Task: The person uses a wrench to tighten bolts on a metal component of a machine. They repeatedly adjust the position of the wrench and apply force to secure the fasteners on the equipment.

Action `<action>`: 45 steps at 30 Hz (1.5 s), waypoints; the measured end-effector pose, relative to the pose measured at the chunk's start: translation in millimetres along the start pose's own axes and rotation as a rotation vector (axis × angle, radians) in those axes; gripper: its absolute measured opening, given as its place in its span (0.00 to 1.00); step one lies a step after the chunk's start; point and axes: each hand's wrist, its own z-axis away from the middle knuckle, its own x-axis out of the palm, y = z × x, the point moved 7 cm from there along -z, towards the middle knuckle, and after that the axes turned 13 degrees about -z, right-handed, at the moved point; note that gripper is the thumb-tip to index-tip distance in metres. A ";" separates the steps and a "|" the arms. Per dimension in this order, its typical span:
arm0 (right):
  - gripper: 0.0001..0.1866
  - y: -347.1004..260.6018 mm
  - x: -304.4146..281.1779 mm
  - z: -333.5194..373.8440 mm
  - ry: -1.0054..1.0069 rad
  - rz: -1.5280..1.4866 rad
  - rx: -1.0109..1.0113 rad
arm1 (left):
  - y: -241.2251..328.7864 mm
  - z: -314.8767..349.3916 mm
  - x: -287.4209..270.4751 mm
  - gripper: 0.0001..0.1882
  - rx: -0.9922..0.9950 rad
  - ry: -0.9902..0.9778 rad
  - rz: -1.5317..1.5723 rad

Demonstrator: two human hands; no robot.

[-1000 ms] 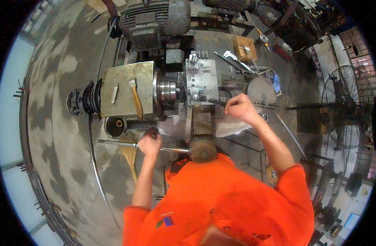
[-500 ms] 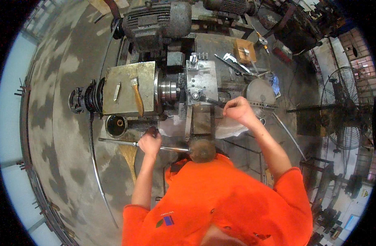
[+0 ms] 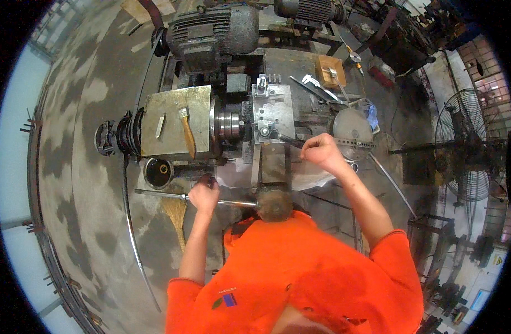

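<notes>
My right hand (image 3: 322,153) is closed round the end of a dark lever (image 3: 286,138). The lever's other end sits at a bolt on the flat metal tool post (image 3: 279,106) of a lathe. Lower and to the left, my left hand (image 3: 204,196) is closed on a dark handle (image 3: 210,182), most of it hidden by the fingers. A long metal rod (image 3: 233,202) runs sideways behind or beneath that hand; whether they touch I cannot tell. Just left of the tool post is the shiny round chuck end (image 3: 229,124) of the spindle.
A brush (image 3: 187,133) and a small metal bar (image 3: 161,127) lie on the headstock cover (image 3: 175,103). Calipers (image 3: 318,86) rest behind the tool post, beside a cardboard box (image 3: 330,72). A dark pot (image 3: 158,172) and a broom (image 3: 176,217) are at left, a fan (image 3: 461,125) at right.
The picture has shifted very slightly. Both hands keep their holds, and the lever and tool post look the same.
</notes>
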 end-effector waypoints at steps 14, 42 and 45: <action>0.10 -4.1 -0.8 -1.6 -0.003 -0.015 0.022 | 1.0 0.2 -1.7 0.08 -0.004 0.011 0.018; 0.11 -0.4 0.3 -0.1 -0.012 -0.052 -0.004 | -2.5 -0.2 4.8 0.10 -0.035 -0.037 0.027; 0.11 2.2 0.5 -0.9 -0.013 -0.049 -0.008 | -3.4 -0.8 7.7 0.10 -0.033 -0.041 0.023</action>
